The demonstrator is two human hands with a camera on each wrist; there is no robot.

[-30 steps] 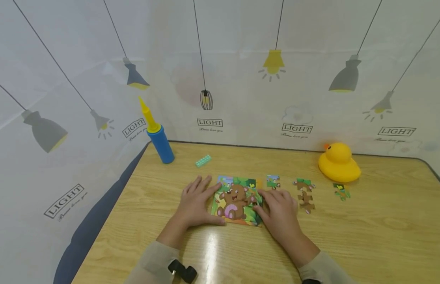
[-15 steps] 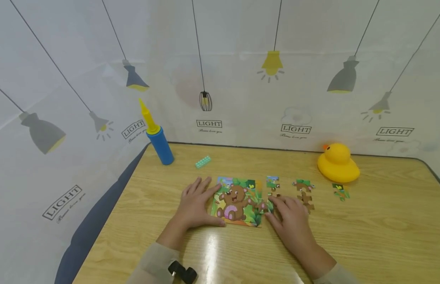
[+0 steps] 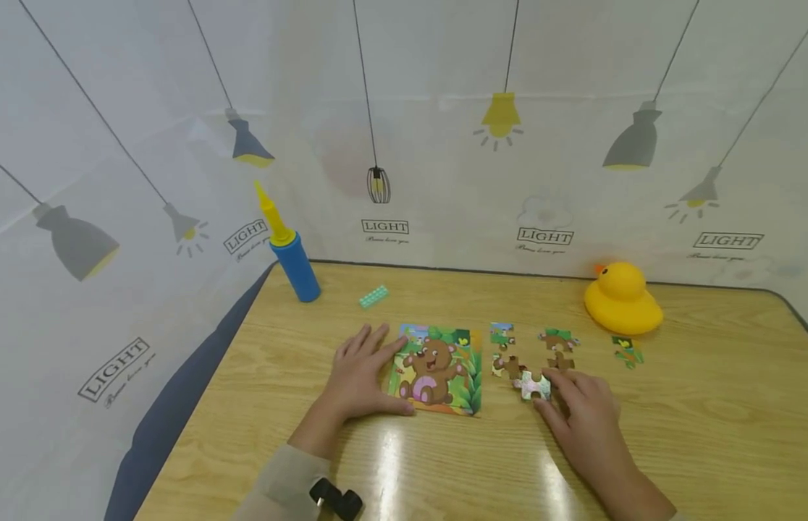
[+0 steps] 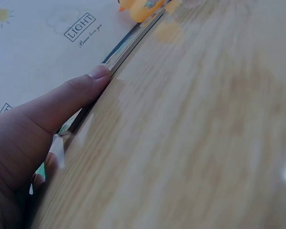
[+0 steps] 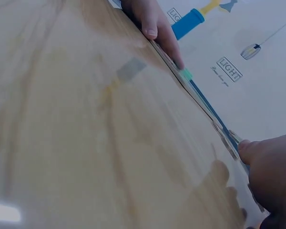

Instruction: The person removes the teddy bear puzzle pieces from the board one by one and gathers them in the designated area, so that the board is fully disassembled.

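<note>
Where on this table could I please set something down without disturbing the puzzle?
Bare wood lies along the near edge of the table, right of the right hand, and left of the left hand below the air pump. It is crowded between the bear puzzle, the loose pieces and the rubber duck.

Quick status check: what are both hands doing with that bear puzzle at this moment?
Left hand flat, steadying bear puzzle board. Right hand fingertips on loose pale piece. Nothing blocking.
</note>
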